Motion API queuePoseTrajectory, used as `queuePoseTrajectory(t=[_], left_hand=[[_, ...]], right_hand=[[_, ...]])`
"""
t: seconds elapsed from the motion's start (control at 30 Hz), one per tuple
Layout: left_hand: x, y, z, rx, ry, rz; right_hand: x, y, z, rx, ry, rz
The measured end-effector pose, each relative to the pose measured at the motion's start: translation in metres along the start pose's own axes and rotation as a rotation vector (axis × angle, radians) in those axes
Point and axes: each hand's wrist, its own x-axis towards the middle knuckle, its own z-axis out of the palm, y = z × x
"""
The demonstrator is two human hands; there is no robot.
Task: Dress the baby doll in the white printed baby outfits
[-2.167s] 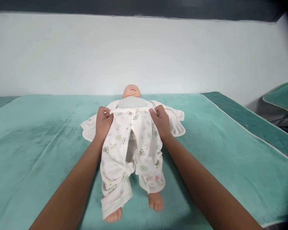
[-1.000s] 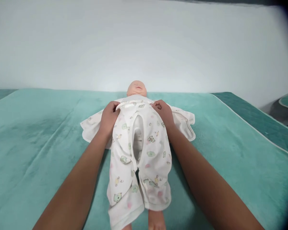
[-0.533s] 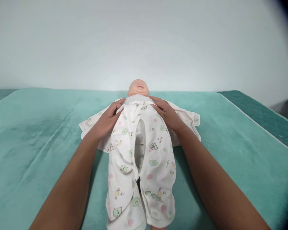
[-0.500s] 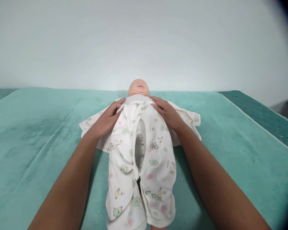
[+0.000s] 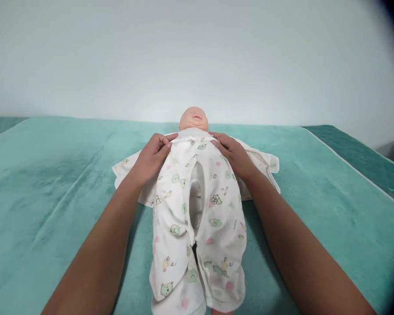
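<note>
At the bottom edge, cut off: both forearms (image 5: 95, 240), slanting inward, and a small piece of the doll's leg (image 5: 221, 312), hardly recognisable. Above, on the doll (image 5: 193, 119), up to the belly: the printed trousers (image 5: 225, 210), with open front slit. At the waistband, one on each side, palms hidden: the left hand (image 5: 153, 158), bent at knuckles, and the right hand (image 5: 234, 155), more stretched. Impossible to tell between gripping the cloth and only resting on it. Behind the wrists, partly covered: a spread jacket (image 5: 261, 158). Around, a green blanket (image 5: 68, 188); farthest, a white wall (image 5: 197, 57).
</note>
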Motion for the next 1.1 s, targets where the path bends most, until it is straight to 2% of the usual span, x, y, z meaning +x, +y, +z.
queuePoseTrajectory(t=[0.17, 0.4, 0.57, 0.67, 0.73, 0.83, 0.9, 1.1], left_hand=[[0.022, -0.014, 0.003, 0.280, 0.196, 0.000], [0.043, -0.017, 0.005, 0.302, 0.235, -0.007], [0.044, -0.022, 0.007, 0.275, 0.184, -0.032], [0.041, -0.022, 0.007, 0.215, 0.132, -0.034], [0.038, -0.022, 0.007, 0.183, 0.125, -0.005], [0.031, -0.022, 0.007, 0.155, 0.104, 0.085], [0.025, -0.025, 0.006, 0.172, 0.074, 0.148], [0.000, -0.030, 0.003, 0.316, 0.033, 0.251]], right_hand=[[0.003, 0.001, 0.003, -0.137, 0.072, 0.073], [0.019, 0.011, 0.004, -0.257, 0.163, 0.126], [0.031, 0.012, 0.005, -0.282, 0.139, 0.217], [0.032, 0.016, 0.007, -0.153, 0.159, 0.258], [0.030, 0.019, 0.009, -0.019, 0.193, 0.231], [0.025, 0.022, 0.011, 0.086, 0.199, 0.117], [0.020, 0.019, 0.011, 0.075, 0.177, 0.055], [0.003, 0.009, 0.005, 0.004, 0.089, 0.012]])
